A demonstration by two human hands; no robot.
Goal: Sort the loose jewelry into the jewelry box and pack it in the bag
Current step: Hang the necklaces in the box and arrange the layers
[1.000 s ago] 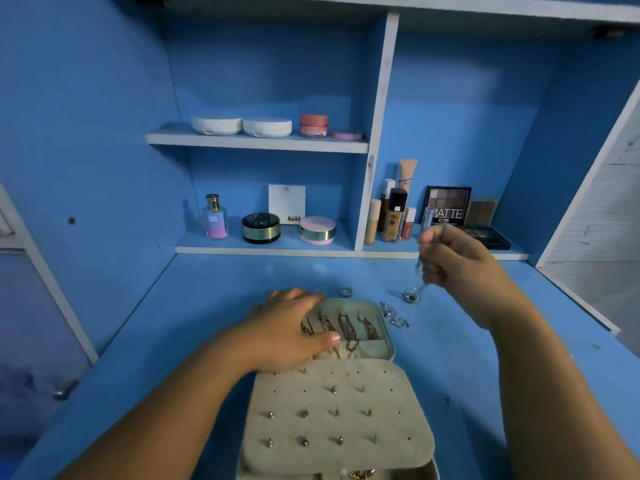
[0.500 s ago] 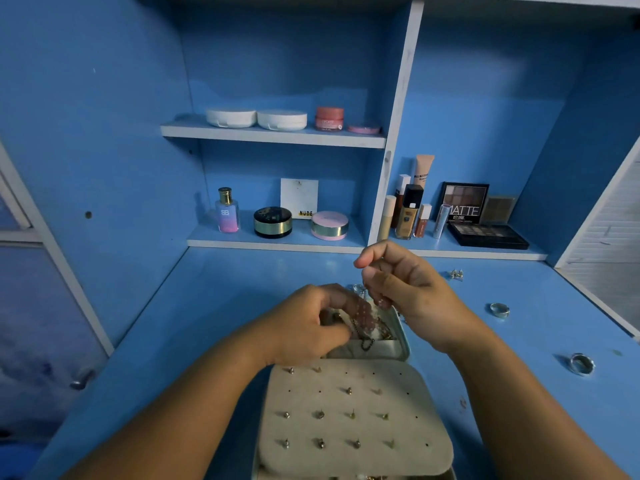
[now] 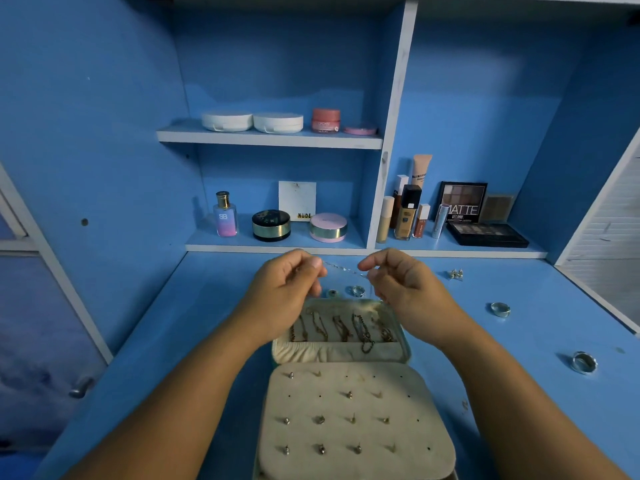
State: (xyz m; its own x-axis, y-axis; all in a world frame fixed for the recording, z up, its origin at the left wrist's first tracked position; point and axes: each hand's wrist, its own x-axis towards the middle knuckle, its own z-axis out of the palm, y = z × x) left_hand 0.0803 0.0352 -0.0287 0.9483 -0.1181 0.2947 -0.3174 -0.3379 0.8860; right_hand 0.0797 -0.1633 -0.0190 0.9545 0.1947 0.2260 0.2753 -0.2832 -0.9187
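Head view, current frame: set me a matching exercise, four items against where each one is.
Items:
1. thin chain
2. pink jar
3. perfume bottle
4. MATTE palette

Places:
A. lower shelf, left compartment
B. lower shelf, right compartment
C. pinched between left hand and right hand
D. upper shelf

Pairs: 1-C, 2-D, 3-A, 4-B
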